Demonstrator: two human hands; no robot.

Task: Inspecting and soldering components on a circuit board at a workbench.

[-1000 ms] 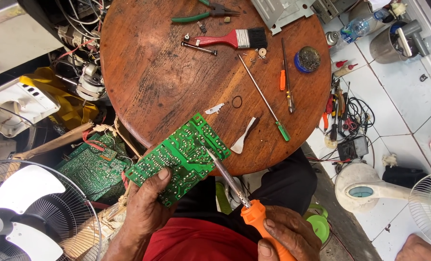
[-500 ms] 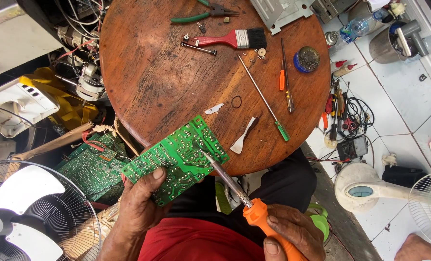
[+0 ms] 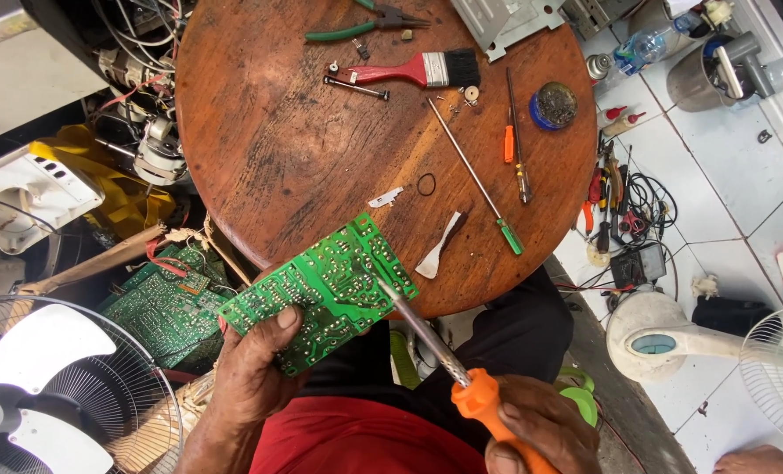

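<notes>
My left hand (image 3: 255, 373) is closed on the lower edge of a green circuit board (image 3: 321, 290), thumb on top, fingers underneath. The board is a tilted rectangle, its solder side up and dotted with silvery joints, held just off the near rim of the round wooden counter (image 3: 303, 149). My right hand (image 3: 541, 434) is wrapped tight around the orange handle of a soldering iron (image 3: 444, 355), whose metal tip touches the board's right side. Further out on the counter lie a red-handled paintbrush (image 3: 413, 68), a long green-handled screwdriver (image 3: 477, 180) and an orange screwdriver (image 3: 509, 142).
</notes>
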